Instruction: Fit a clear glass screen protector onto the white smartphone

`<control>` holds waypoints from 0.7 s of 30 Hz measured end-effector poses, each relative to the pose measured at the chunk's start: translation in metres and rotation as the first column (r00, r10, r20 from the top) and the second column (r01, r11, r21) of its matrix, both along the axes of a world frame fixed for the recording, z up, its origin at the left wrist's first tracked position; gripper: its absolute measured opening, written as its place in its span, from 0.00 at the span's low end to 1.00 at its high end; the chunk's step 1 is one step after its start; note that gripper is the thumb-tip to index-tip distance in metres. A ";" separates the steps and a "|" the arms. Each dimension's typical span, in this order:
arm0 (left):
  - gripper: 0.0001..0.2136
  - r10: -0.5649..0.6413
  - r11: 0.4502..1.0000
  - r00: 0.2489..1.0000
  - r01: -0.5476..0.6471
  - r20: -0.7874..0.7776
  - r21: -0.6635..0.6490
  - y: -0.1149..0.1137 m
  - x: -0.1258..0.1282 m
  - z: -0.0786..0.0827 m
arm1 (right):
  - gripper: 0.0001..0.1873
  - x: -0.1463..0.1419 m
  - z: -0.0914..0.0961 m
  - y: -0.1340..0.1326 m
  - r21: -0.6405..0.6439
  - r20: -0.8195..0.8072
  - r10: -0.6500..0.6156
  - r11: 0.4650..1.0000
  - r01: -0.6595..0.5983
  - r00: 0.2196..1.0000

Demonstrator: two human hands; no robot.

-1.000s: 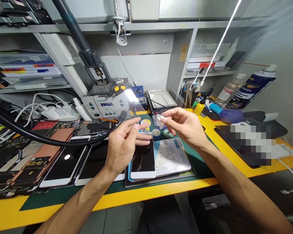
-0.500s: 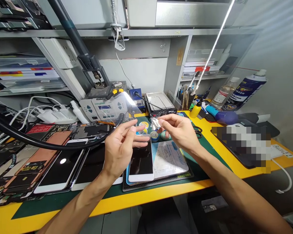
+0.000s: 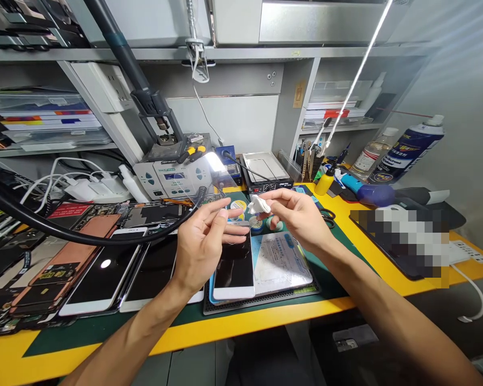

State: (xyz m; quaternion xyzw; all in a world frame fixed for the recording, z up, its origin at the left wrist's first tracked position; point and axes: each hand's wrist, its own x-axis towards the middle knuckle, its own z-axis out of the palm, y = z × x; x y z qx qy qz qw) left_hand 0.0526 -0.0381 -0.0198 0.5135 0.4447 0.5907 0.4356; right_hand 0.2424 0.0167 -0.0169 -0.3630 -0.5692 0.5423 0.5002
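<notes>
My right hand (image 3: 300, 214) pinches a crumpled white tissue (image 3: 259, 204) between thumb and fingertips, above the mat. To its left, my left hand (image 3: 203, 236) has its fingers stretched to the right and its thumb bent in; a thin clear sheet (image 3: 220, 165) with a bright glare rises just behind them and appears held at its edge. The sheet's lower part is hard to make out. Below my left hand lies a white-framed phone (image 3: 235, 268) with a dark screen. Beside it is a white and blue printed packet (image 3: 282, 262). Small round tins (image 3: 256, 224) stand behind, under the tissue.
More phones (image 3: 104, 273) and opened phone parts (image 3: 60, 268) line the left side. A black hose (image 3: 80, 237) arches across them. At the back stand a soldering station (image 3: 177, 179) and a heating plate (image 3: 265, 166). Scissors (image 3: 328, 215), a yellow bottle (image 3: 324, 183) and a spray can (image 3: 406, 153) are to the right.
My right hand has turned the tissue slightly, so more of it shows in front of the fingers. My left hand keeps nearly the same pose. The whole view has shifted a little.
</notes>
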 end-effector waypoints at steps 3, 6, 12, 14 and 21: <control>0.20 0.006 1.000 1.000 -0.006 0.002 -0.001 0.001 0.001 0.000 | 0.14 -0.002 -0.001 -0.003 0.045 0.019 0.028 0.999 -0.029 0.999; 0.20 0.015 1.000 1.000 -0.015 0.002 -0.001 0.002 0.001 0.000 | 0.15 -0.004 -0.001 -0.006 0.040 0.045 0.054 0.998 -0.056 0.998; 0.20 0.012 1.000 1.000 -0.012 -0.020 0.001 -0.002 0.000 0.000 | 0.17 -0.008 -0.004 -0.007 0.054 0.025 0.063 0.996 -0.064 0.998; 0.20 0.013 1.000 1.000 -0.012 -0.025 0.001 -0.003 0.000 0.000 | 0.16 -0.010 -0.009 -0.006 0.098 0.039 0.042 0.994 -0.046 0.998; 0.20 0.006 1.000 1.000 -0.006 -0.009 -0.003 -0.001 0.002 -0.004 | 0.15 -0.012 -0.020 -0.008 0.291 0.194 -0.064 0.957 0.005 0.979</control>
